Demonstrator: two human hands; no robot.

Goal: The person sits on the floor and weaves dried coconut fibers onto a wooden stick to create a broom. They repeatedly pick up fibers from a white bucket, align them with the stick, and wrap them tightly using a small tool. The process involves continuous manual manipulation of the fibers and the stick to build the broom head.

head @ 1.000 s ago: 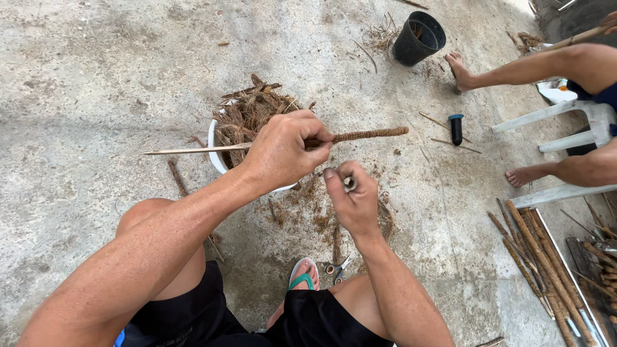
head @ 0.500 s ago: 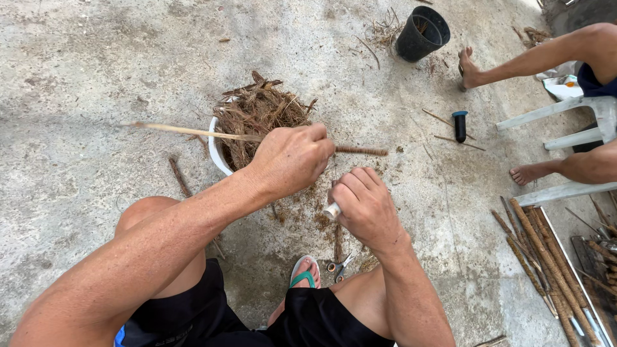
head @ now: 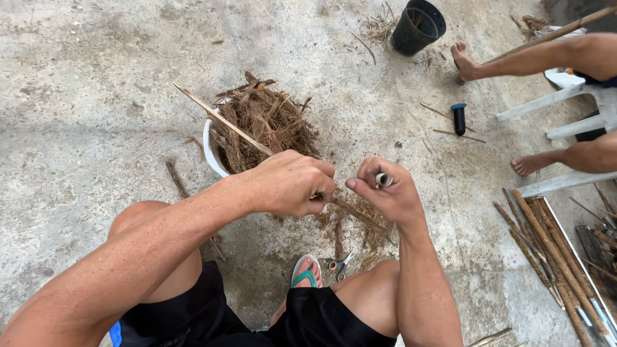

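My left hand (head: 292, 184) grips a long thin stick (head: 225, 122); its pale peeled end points up-left over a white bowl (head: 212, 151) heaped with brown bark shavings (head: 263, 119), and its brown end runs down-right under my right hand. My right hand (head: 385, 193) is closed around a small knife handle (head: 384, 179), thumb toward the left hand, touching the stick. Both hands hover above my knees and a scatter of shavings on the concrete.
Small scissors (head: 340, 263) lie by my sandalled foot (head: 305, 273). A black pot (head: 418, 26) stands at the back; a black spool (head: 459, 119) lies beyond it. Another person's bare feet (head: 463, 61) and a white plastic chair (head: 565, 112) are right. Brown sticks (head: 553, 257) are piled lower right.
The stick has swung from nearly level to a steep slant, pale tip now up-left. My right hand has risen and closed in against the left hand.
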